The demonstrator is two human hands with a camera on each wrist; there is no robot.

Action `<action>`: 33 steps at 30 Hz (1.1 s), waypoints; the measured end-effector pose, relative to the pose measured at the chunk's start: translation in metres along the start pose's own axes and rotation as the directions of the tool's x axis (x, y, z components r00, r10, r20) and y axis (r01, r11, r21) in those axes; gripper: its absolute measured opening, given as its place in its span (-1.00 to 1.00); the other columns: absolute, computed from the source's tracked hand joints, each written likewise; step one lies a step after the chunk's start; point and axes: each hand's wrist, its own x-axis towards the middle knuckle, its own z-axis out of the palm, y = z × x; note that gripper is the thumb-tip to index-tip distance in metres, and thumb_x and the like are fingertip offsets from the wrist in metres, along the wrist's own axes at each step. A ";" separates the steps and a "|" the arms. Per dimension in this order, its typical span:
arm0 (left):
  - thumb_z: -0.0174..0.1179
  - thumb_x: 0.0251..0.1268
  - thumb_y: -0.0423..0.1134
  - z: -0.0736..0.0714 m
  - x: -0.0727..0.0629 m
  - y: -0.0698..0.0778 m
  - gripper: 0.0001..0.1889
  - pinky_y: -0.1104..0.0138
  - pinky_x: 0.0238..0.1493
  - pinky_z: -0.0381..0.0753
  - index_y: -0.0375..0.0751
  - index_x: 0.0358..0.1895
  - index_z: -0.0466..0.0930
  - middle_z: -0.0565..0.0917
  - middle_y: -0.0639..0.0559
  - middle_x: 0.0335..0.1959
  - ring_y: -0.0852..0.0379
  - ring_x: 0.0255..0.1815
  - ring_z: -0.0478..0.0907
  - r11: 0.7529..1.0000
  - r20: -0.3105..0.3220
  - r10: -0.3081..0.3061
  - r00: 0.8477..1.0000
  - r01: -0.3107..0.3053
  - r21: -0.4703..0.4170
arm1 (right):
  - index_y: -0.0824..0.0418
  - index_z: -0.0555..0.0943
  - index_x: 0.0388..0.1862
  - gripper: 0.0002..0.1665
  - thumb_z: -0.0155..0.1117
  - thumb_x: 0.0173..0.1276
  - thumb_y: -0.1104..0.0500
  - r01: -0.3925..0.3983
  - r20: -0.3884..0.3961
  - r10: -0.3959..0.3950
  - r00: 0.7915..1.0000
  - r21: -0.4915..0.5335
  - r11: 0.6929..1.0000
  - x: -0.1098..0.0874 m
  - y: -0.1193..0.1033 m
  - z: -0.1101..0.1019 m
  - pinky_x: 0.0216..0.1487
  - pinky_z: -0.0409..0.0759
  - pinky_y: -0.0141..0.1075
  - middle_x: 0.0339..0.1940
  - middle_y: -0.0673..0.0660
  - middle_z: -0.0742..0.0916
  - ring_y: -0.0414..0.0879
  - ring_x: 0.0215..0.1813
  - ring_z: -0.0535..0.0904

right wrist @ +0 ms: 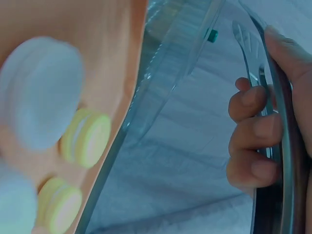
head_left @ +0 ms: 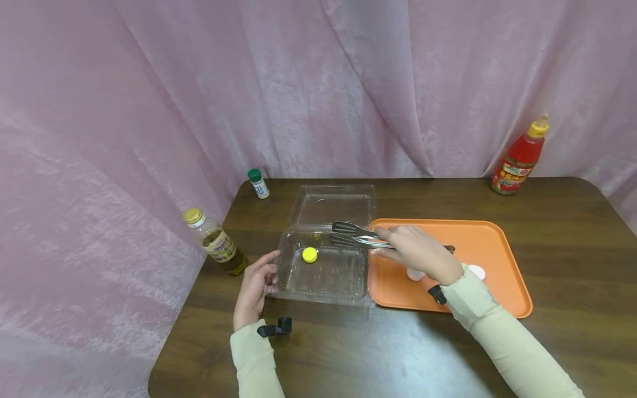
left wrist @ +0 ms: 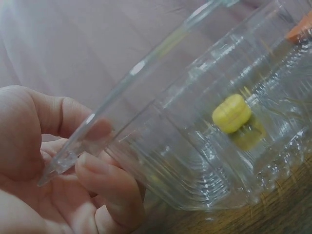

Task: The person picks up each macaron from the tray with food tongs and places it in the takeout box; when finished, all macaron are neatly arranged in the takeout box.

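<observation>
My left hand (head_left: 252,290) pinches the near left rim of a clear plastic clamshell container (head_left: 338,279), thumb and fingers on either side of the edge. Inside the container lies a yellow macaron (head_left: 309,255), left of the middle. My right hand (head_left: 420,251) grips metal tongs (head_left: 370,240) with slotted ends. Their slightly spread ends reach over the container's right part, with nothing between them. In the right wrist view, white macarons (right wrist: 48,92) and yellow macarons (right wrist: 87,139) sit on an orange tray (head_left: 478,235), which my right arm partly hides in the head view.
The container's lid (head_left: 333,205) lies folded back behind it. An oil bottle (head_left: 219,246) stands at the table's left edge, and a green-capped shaker (head_left: 259,185) at the back left corner. A red sauce bottle (head_left: 517,163) stands at the back right, before a pink curtain (head_left: 318,94).
</observation>
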 end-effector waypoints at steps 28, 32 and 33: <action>-0.08 0.32 -0.50 0.000 -0.003 0.003 -0.45 0.44 -0.65 0.25 -0.33 0.40 0.44 0.36 0.06 -0.59 0.20 -0.60 0.29 0.999 0.006 -0.050 0.999 0.050 -0.007 | 0.24 0.63 0.11 -0.46 0.43 0.31 -0.09 -0.233 -0.078 0.226 0.971 -0.092 0.968 -0.083 0.046 -0.020 -0.59 0.29 -0.28 -0.73 -0.14 0.43 -0.22 -0.64 0.27; -0.07 0.35 -0.49 0.000 -0.004 0.004 -0.46 0.45 -0.64 0.24 -0.30 0.41 0.44 0.36 0.06 -0.55 0.21 -0.58 0.29 0.999 0.013 -0.052 0.999 0.052 0.002 | 0.18 0.62 0.01 -0.54 0.43 0.31 -0.10 -0.256 -0.084 0.248 0.965 -0.097 0.962 -0.094 0.052 -0.024 -0.61 0.25 -0.29 -0.75 -0.14 0.39 -0.20 -0.64 0.26; -0.07 0.35 -0.49 0.000 -0.004 0.004 -0.46 0.45 -0.64 0.25 -0.30 0.41 0.44 0.36 0.06 -0.55 0.21 -0.58 0.28 0.999 0.013 -0.050 0.999 0.050 0.004 | 0.17 0.61 0.00 -0.54 0.44 0.30 -0.09 -0.259 -0.088 0.250 0.964 -0.105 0.960 -0.097 0.054 -0.025 -0.61 0.24 -0.29 -0.74 -0.14 0.38 -0.19 -0.64 0.26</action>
